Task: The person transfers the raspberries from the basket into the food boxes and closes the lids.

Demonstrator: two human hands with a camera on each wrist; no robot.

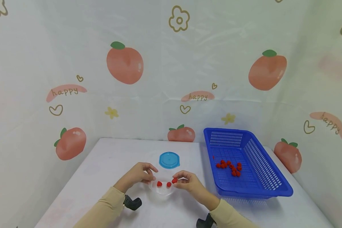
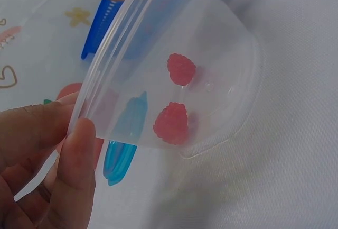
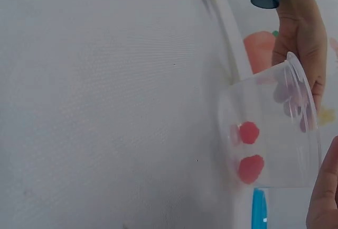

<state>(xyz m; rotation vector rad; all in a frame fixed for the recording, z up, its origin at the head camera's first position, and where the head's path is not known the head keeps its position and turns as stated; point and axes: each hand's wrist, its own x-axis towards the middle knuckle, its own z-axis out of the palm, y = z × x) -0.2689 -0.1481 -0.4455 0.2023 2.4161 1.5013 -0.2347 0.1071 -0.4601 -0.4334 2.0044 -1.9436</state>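
Observation:
A clear plastic bowl [image 1: 160, 192] stands on the white table with two red raspberries in it, one on the left [image 1: 159, 184] and one on the right [image 1: 169, 184]. My left hand [image 1: 139, 173] pinches the bowl's rim between thumb and fingers, as the left wrist view shows up close. At the opposite side of the rim, my right hand [image 1: 190, 183] pinches another raspberry [image 1: 174, 180] between thumb and fingertips. Only part of the right hand [image 3: 325, 192] shows at the edge of the right wrist view.
Just behind the bowl lies a blue lid [image 1: 169, 160]. To the right stands a blue plastic basket [image 1: 255, 193] with perforated walls, holding several raspberries [image 1: 234, 169]. A white curtain [image 1: 159, 63] printed with fruit hangs behind the table.

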